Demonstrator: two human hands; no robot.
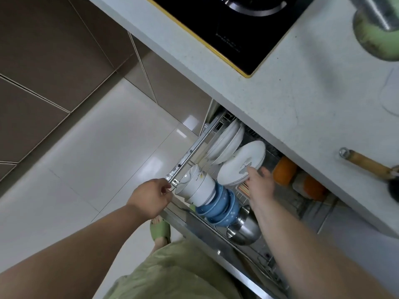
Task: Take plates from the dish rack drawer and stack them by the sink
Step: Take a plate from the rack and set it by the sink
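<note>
My right hand [260,184] grips the tilted plate [241,162] at mid-frame; lifting straight clears its upright neighbours [226,143], left hand [151,198] clenched on the drawer [187,154] corner.

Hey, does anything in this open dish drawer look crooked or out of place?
One white round plate leans out of line with the other white plates standing in the rack, but only because the right hand has a grip on its edge. Nothing looks spilled or broken.

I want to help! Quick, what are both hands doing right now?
Left hand: closed on the front corner of the drawer rail.
Right hand: holding the edge of a white plate in the rack.
</note>
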